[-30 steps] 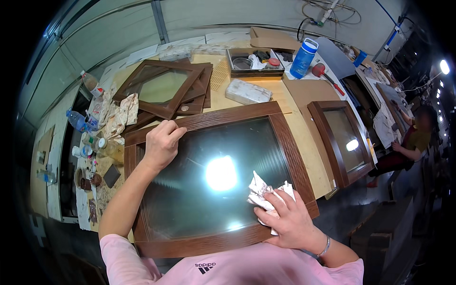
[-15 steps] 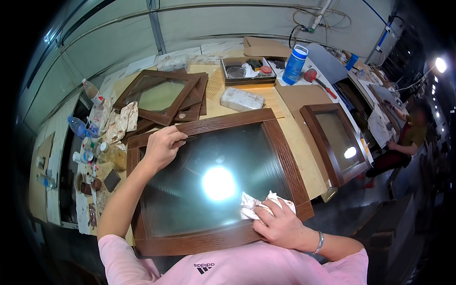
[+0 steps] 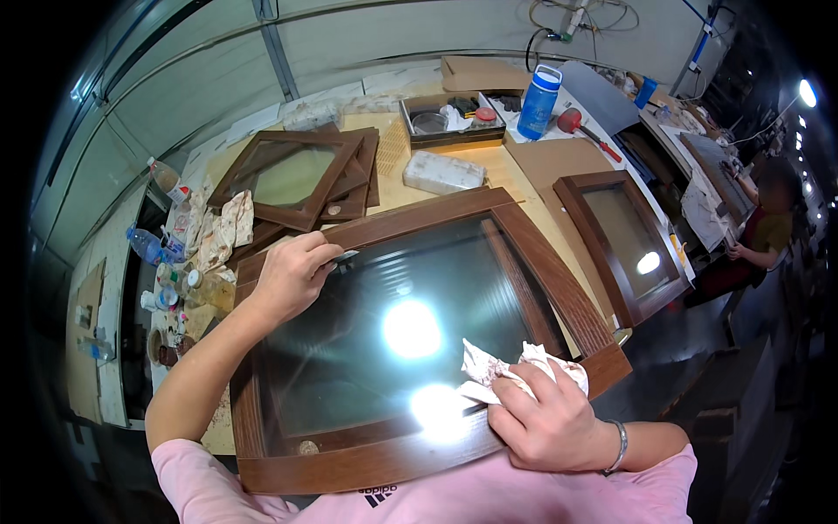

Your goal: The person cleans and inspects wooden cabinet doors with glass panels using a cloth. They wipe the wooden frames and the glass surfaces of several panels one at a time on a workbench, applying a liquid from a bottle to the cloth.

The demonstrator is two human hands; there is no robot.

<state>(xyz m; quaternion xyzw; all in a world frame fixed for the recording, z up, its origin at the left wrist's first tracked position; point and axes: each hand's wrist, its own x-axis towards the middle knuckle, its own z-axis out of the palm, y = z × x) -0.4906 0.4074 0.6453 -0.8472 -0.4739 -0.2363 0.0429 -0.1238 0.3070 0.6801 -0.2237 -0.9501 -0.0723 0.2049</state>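
Observation:
A brown wood-framed glass panel (image 3: 436,450) lies before me, tilted, its near edge close to my body. Lamp glare shows on the glass. At its far left corner, my left hand (image 3: 297,275) is closed in a pinch on a small thin blade-like piece (image 3: 345,256), mostly hidden by the fingers. Over the near right corner of the frame, my right hand (image 3: 550,419) grips a stained white rag (image 3: 489,371), crumpled between fingers and wood. Through the glass, a second brown bar (image 3: 515,279) shows along the right side.
Stacked framed panels (image 3: 279,175) and a stained cloth (image 3: 229,229) lie far left, beside several bottles (image 3: 148,244). A wrapped block (image 3: 443,172), open box (image 3: 449,138), blue bottle (image 3: 539,105) and red-headed mallet (image 3: 572,122) stand behind. Right: a narrow framed panel (image 3: 624,249); beyond, a person (image 3: 759,236).
The panel has shifted and tilted, its near right corner moving right and toward the camera. My right hand moved right and slightly down with the rag, now at the frame corner.

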